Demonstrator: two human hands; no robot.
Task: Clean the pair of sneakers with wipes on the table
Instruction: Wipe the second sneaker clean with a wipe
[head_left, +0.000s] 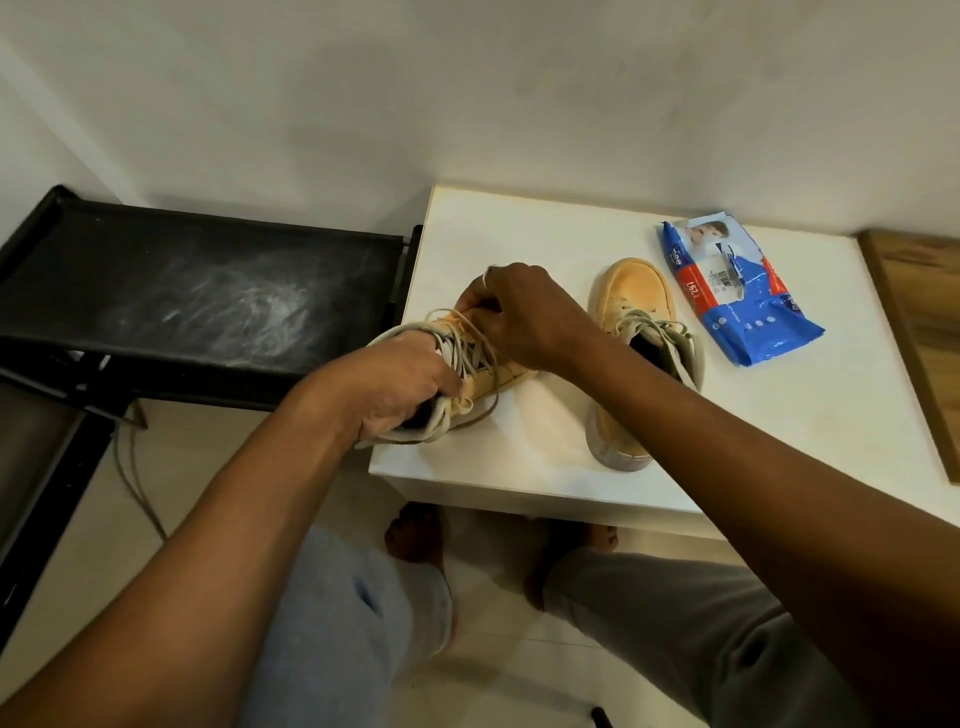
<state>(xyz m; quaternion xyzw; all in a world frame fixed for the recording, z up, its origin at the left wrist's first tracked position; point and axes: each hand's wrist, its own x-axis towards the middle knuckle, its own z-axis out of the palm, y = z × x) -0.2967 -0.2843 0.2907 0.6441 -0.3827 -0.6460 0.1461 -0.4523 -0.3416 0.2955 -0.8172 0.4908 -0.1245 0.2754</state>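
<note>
1. Head view: left hand (402, 387) grips the collar of the left sneaker (498, 382), at the left edge of the table (545, 467).
2. Right hand (519, 317) pinches its laces (470, 353).
3. Second sneaker (636, 291) stands to the right, with the wipes pack (727, 291) farther right.

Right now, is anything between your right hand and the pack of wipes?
Yes. The second sneaker stands on the table, directly between the right hand, which pinches the laces of the held sneaker, and the wipes pack. The hand would probably need to reach over or around it.

White wall (519, 93), pale floor (218, 457), dusty black rack (208, 291) beside white table (805, 374).
</note>
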